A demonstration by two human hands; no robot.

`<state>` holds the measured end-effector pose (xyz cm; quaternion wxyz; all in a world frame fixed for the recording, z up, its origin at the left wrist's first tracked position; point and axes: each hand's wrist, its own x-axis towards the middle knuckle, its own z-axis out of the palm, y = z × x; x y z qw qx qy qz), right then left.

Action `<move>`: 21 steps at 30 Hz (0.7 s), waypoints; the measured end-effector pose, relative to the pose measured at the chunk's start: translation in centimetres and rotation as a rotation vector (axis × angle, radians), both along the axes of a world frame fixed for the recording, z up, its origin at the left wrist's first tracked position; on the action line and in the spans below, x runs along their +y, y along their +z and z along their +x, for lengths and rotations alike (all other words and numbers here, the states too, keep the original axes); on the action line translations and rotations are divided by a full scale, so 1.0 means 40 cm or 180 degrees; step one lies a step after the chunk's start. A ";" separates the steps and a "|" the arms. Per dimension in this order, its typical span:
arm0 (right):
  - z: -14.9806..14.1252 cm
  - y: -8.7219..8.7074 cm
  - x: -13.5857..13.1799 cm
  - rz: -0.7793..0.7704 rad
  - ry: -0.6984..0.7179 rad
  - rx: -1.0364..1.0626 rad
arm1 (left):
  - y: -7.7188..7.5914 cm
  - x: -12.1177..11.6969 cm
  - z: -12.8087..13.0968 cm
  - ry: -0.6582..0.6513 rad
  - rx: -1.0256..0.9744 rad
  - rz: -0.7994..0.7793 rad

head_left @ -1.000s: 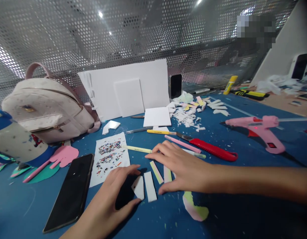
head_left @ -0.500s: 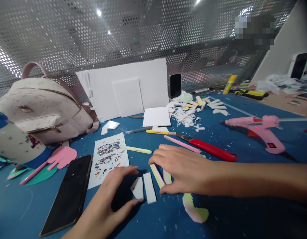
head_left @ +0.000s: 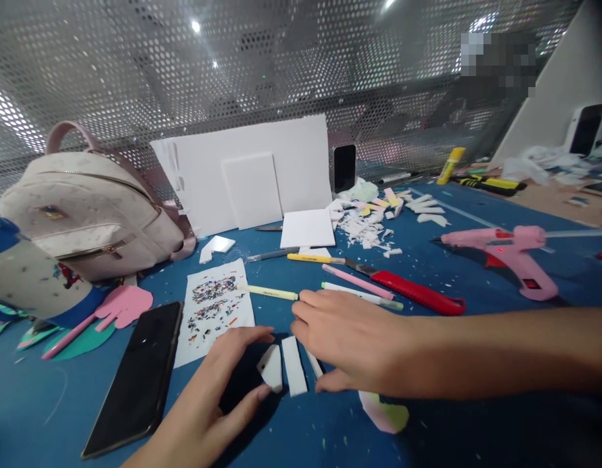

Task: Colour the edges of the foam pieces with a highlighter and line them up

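My left hand (head_left: 218, 383) rests on the table with thumb and index finger spread around a small white angled foam piece (head_left: 272, 368); the thumb tip is at its lower edge. Just right of it lies a flat white foam strip (head_left: 294, 366). My right hand (head_left: 347, 341) is bent over another narrow foam strip (head_left: 314, 364), which now shows only a thin pale edge between fingers and thumb. The hand hides most of that strip. Below my right wrist lies a curved yellow-green and pink foam piece (head_left: 386, 413).
Beyond the hands lie pale-yellow (head_left: 272, 292), pink (head_left: 357, 281) and white-green (head_left: 362, 296) pens and a red craft knife (head_left: 418, 292). A pink glue gun (head_left: 506, 253) is at right. Left are a black phone (head_left: 135, 383) and a paper sheet with tiny bits (head_left: 184, 348). Foam scraps (head_left: 362, 227) pile behind.
My right hand has moved slightly down and its strip has tipped from showing a coloured face to a thin edge. A white-green pen is uncovered behind it. My left hand stays nearly still.
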<state>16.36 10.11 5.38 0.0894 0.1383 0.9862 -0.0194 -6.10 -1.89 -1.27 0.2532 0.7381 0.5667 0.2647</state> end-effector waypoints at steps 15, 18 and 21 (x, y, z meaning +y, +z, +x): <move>0.074 -0.039 0.052 -0.2179 -0.0734 0.1449 | -0.006 0.013 -0.013 -0.0154 0.0105 0.0180; 0.067 -0.054 0.056 -0.2126 -0.0662 0.1722 | -0.006 0.013 -0.014 -0.0133 0.0086 0.0181; 0.069 -0.072 0.055 -0.2001 -0.0413 0.1804 | -0.009 0.010 -0.016 -0.0138 0.0113 0.0139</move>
